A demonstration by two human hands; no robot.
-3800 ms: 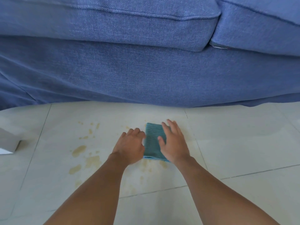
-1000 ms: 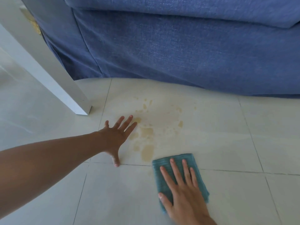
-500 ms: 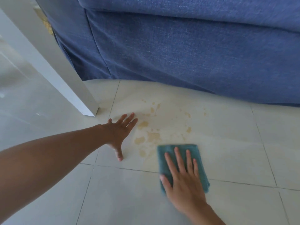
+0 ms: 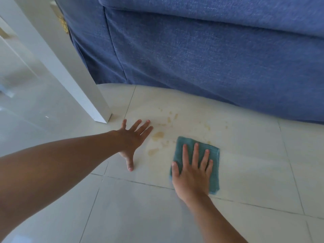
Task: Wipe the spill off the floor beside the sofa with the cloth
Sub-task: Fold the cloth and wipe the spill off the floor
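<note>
A folded teal cloth lies flat on the pale floor tiles. My right hand presses down on it with fingers spread. Brownish spill spots mark the tile just left of and beyond the cloth, in front of the blue sofa. My left hand rests flat on the floor left of the spots, fingers apart and holding nothing.
A white furniture leg slants down to the floor just beyond my left hand. The sofa's skirt reaches the floor along the far side. Tile joints run under my arms.
My right hand has pushed the cloth forward toward the sofa, over part of the spill. The left hand has stayed planted on the floor.
</note>
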